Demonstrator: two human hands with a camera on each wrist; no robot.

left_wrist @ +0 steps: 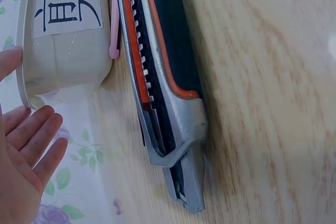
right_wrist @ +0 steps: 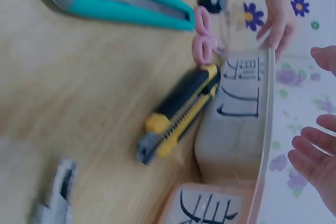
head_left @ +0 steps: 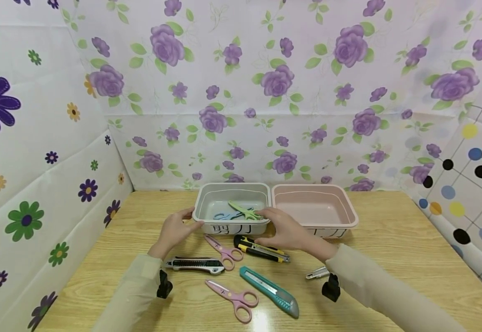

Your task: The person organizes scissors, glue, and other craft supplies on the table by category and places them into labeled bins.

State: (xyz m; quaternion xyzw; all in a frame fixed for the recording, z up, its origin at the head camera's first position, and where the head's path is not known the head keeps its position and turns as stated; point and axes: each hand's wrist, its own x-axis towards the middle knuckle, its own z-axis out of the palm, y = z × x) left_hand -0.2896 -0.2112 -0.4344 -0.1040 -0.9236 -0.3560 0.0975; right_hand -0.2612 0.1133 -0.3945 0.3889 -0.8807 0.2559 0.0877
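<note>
My left hand (head_left: 174,232) is at the left end of the light grey bin (head_left: 201,198), its fingertips right at the rim and its fingers loosely extended. Over the bin's front right corner is my right hand (head_left: 285,231); the right wrist view shows its fingers (right_wrist: 310,156) spread with nothing between them. Inside the bin lie green scissors (head_left: 242,210) and blue-handled scissors (head_left: 226,216). A black and yellow utility knife (head_left: 261,249) lies just below the right hand. Closest below the left hand is a silver and black utility knife (head_left: 195,264).
A pink bin (head_left: 348,216) stands against the grey bin's right side. In front lie pink scissors (head_left: 226,252), a second pair of pink scissors (head_left: 236,297), a teal utility knife (head_left: 270,291) and a small silver cutter (head_left: 317,273). Floral cloth (head_left: 241,138) hangs behind the table.
</note>
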